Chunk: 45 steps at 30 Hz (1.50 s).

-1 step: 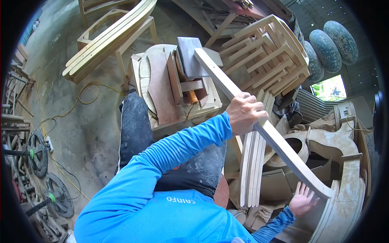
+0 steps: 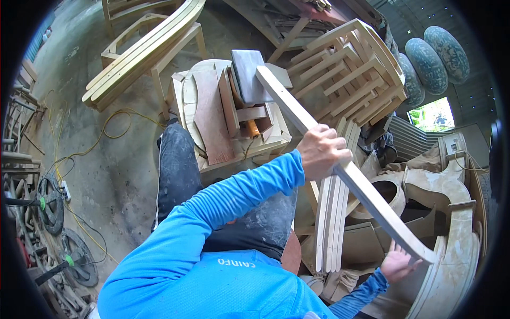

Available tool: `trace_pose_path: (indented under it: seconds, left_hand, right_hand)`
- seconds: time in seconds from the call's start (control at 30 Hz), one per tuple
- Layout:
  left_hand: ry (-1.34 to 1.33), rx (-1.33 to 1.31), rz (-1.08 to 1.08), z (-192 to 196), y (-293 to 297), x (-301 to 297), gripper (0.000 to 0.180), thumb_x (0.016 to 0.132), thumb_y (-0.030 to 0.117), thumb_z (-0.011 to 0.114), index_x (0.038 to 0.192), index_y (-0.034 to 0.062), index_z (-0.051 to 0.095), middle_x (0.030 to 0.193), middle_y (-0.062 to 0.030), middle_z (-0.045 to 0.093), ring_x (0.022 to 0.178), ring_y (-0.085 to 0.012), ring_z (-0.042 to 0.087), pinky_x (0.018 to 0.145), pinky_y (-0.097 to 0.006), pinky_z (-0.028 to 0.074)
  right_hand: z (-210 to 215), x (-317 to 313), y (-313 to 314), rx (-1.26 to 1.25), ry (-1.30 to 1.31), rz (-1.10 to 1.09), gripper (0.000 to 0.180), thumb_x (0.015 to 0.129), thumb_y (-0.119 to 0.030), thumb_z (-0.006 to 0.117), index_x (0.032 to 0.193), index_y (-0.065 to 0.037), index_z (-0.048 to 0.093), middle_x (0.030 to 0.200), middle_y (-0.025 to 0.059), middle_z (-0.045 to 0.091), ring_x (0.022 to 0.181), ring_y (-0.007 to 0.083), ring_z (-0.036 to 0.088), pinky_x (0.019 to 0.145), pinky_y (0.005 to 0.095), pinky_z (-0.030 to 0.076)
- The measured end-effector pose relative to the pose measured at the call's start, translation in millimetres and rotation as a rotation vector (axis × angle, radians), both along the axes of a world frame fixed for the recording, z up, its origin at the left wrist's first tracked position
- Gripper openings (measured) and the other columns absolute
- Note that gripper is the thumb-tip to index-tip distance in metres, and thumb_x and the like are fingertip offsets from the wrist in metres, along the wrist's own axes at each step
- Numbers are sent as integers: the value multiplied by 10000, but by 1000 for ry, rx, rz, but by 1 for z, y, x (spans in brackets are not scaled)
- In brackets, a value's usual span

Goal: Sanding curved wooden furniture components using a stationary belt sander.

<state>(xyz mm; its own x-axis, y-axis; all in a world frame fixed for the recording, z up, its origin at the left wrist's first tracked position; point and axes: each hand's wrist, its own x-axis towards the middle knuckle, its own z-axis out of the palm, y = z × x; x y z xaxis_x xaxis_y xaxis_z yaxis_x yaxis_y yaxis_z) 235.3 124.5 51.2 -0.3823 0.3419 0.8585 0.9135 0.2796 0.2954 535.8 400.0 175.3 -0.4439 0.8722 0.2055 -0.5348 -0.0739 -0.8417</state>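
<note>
My left hand (image 2: 322,152) is closed round the middle of a long, slightly curved wooden bar (image 2: 366,198). The bar slants across the view, its far end lying against a grey rectangular block (image 2: 249,76) fixed on a wooden stand (image 2: 218,130). Beside the bar's near right end is my right hand (image 2: 398,264), open, palm showing, with its fingers partly hidden behind the wood. Whether they touch the bar is hard to tell. An orange tool body (image 2: 253,128) with a cord sits in the stand below the block.
Several curved slats (image 2: 330,228) lean just below the bar. Right of them stand carved wooden furniture parts (image 2: 459,228) and cardboard (image 2: 361,242). Slatted frames (image 2: 350,74) are stacked behind. Long curved strips (image 2: 143,53) rest on a frame at left, and a yellow cord (image 2: 87,146) crosses the floor.
My right hand has shifted slightly, and its fingers are now more hidden behind the bar's near end. The bar has moved a little; my left hand keeps its grip.
</note>
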Motion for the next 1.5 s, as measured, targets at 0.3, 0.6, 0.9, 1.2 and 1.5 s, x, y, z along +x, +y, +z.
trace_pose_path:
  seconds: [0.3,0.6,0.9,1.2,1.5]
  left_hand:
    - [-15,-129,-16,-8,-33,-46,234,725,355,817,859,201,703,823,-5,664,837,-221,680,770,-400,543]
    - [-142,-141,-33,-9,8,-4,262,678,322,814,813,151,670,841,-30,666,875,-227,674,856,-408,518]
    - [-10,-41,24,-33,-38,-87,331,611,279,858,871,188,675,860,-5,654,907,-220,654,893,-415,506]
    - [-60,-325,93,-57,-93,-176,419,655,399,898,937,175,685,914,-48,673,945,-284,649,927,-440,485]
    - [-124,-180,-47,-6,-18,-36,441,603,493,881,793,168,651,789,-13,652,799,-209,663,805,-416,469]
  right_hand:
    - [-20,-61,50,-92,206,257,152,867,-13,502,772,-89,411,765,42,424,808,194,490,842,344,445]
    - [-5,-15,114,-79,193,248,168,853,-14,502,798,-122,386,757,16,383,746,173,457,760,340,446]
    - [-4,-95,-3,158,300,414,160,870,-1,512,846,-116,404,796,18,421,795,169,464,850,355,457]
    - [-70,-188,-72,210,301,378,118,956,-63,543,882,-105,461,805,20,504,810,149,510,893,362,433]
    - [4,-58,11,103,276,504,625,896,-106,690,1465,32,471,945,34,522,983,161,540,1006,363,453]
